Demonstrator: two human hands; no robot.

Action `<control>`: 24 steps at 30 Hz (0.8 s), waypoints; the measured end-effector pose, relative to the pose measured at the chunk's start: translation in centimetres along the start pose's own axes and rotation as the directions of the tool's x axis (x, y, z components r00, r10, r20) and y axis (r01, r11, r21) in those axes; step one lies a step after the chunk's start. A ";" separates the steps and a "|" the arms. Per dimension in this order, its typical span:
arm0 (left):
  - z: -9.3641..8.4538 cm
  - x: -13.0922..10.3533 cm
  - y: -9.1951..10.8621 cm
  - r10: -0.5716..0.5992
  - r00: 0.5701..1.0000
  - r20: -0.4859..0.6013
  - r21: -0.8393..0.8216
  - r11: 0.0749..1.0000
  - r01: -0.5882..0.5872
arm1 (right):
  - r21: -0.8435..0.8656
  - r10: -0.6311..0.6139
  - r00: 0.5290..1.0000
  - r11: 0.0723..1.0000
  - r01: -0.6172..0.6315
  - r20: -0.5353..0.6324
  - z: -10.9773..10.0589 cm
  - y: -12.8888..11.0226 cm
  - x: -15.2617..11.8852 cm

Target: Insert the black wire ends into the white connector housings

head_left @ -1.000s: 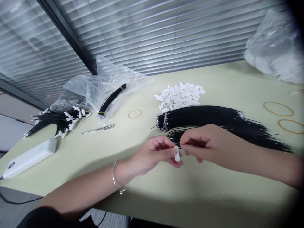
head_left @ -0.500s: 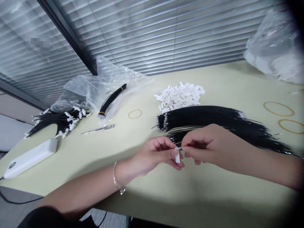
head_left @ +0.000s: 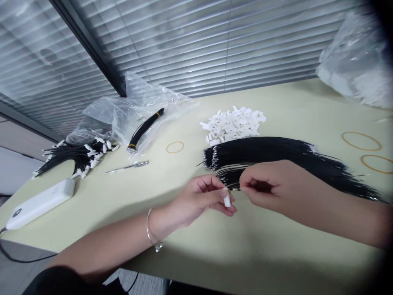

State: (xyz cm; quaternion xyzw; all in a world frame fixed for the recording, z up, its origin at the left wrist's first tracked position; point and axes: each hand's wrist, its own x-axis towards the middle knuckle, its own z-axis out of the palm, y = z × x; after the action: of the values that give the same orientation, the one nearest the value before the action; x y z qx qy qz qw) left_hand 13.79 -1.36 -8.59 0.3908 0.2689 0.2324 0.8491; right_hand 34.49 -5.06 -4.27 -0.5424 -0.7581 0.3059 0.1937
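Note:
My left hand (head_left: 206, 196) pinches a small white plastic connector housing (head_left: 226, 198) between thumb and fingers, held upright over the table. Just right of it, my right hand (head_left: 264, 184) is closed in a pinch. A thin wire with a metal tip (head_left: 235, 189) pokes out from its fingertips towards the housing, apart from it; the rest of that wire is hidden. Behind my right hand lies a thick pile of black wires (head_left: 267, 152) with silvery terminal ends. A heap of loose white housings (head_left: 235, 125) sits beyond the pile.
At left, black wires with white connectors (head_left: 70, 157) lie near a white corded device (head_left: 41, 205). A pen (head_left: 126, 167), a banded wire bundle (head_left: 145, 130) on clear plastic bags (head_left: 104, 112), and rubber bands (head_left: 175, 147) are on the table. A bulging plastic bag (head_left: 353, 65) stands far right.
My right hand has drawn slightly to the right, so a gap now shows between its fingertips and the housing. The housing in my left hand has shifted a little left and up.

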 end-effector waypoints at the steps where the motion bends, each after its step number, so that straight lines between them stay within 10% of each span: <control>1: 0.0 0.0 0.0 -0.002 1.000 -0.004 0.002 1.000 0.002 | 0.024 0.035 0.999 0.999 -0.035 0.005 -0.1 0.0 0.0; 24: -0.2 -0.1 -0.2 0.000 1.000 0.007 0.050 0.999 0.000 | 0.140 0.127 0.988 0.980 -0.139 0.091 0.2 -0.3 0.2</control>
State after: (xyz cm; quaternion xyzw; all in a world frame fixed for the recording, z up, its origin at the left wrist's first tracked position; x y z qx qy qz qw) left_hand 13.58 -1.41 -8.84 0.4129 0.2718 0.2243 0.8399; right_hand 34.10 -5.03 -4.17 -0.5633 -0.7028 0.3948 0.1810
